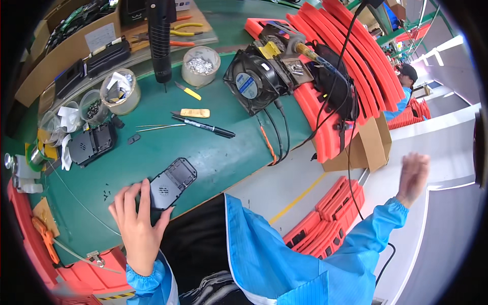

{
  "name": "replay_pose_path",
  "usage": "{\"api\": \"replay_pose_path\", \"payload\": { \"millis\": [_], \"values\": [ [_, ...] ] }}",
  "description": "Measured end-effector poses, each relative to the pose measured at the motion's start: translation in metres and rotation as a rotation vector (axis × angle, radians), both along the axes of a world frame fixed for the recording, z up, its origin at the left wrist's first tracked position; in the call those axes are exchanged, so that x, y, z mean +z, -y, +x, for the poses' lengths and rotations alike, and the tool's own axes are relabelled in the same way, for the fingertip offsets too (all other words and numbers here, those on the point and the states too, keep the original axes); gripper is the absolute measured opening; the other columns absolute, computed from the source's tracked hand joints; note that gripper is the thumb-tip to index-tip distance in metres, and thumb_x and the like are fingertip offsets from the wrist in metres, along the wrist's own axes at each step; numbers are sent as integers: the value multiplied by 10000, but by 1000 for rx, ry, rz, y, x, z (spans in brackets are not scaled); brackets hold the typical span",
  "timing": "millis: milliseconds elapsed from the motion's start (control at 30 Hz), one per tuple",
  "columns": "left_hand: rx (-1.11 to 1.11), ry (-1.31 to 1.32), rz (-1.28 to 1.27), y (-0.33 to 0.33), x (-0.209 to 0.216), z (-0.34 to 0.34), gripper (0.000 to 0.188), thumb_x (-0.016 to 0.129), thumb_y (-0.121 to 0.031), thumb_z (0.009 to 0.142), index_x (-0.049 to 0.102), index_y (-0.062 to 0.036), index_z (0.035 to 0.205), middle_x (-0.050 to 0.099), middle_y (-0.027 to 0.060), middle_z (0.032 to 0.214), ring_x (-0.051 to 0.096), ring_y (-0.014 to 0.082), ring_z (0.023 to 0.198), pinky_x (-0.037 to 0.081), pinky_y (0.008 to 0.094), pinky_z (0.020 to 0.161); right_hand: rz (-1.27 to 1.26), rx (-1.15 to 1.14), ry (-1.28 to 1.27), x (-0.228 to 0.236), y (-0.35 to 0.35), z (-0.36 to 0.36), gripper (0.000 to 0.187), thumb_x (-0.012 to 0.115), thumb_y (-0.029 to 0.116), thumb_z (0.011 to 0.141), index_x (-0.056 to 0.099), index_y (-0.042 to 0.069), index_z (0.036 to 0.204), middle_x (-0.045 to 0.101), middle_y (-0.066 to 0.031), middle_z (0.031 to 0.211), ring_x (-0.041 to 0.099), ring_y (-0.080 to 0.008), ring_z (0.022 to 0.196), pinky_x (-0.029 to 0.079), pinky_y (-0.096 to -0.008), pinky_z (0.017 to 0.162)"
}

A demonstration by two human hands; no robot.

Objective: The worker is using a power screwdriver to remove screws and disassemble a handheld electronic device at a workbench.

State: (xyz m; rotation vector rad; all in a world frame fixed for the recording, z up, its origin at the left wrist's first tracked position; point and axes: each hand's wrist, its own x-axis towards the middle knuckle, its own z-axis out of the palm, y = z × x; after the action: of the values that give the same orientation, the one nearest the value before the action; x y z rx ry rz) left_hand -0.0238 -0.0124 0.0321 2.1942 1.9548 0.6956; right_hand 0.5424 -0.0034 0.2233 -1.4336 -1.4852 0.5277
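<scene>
we hold the dark casing [161,189] between the fingers and thumb of our left hand [134,211], by the near edge of the green bench [229,162]; our right hand [414,175] is blurred, well apart to the right, and we cannot tell whether it grips anything. we judge the step in hand to be steadying the casing; the next move seems to call for bringing the right hand across, avoiding the small dark bits [107,193] just beyond the left.
</scene>
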Motion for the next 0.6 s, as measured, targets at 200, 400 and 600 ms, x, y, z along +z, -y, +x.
{"api": "replay_pose_path", "payload": {
  "millis": [200,400,600],
  "values": [
    [7,0,-9,2,2,8,789,912,-143,648,606,-26,1366,571,132,1269,525,362,1188,397,501,978,-233,1331,371,6,-32,-82,222,774,241,956,756,45,1058,608,32,687,579,-83,603,369,-209,440],
    [31,14,-30,5,0,9,774,908,-141,647,616,-19,1353,574,134,1259,529,362,1177,402,498,964,331,1940,527,31,-42,-198,141,685,147,993,765,75,1083,645,21,811,571,-60,608,340,-164,463],
    [11,-19,-16,-1,3,5,751,899,-159,664,619,-8,1345,582,133,1244,533,354,1168,404,490,952,452,2074,212,50,-54,-217,310,543,150,919,724,-61,1055,662,-90,825,636,-191,673,491,-337,561]
  ]
}}
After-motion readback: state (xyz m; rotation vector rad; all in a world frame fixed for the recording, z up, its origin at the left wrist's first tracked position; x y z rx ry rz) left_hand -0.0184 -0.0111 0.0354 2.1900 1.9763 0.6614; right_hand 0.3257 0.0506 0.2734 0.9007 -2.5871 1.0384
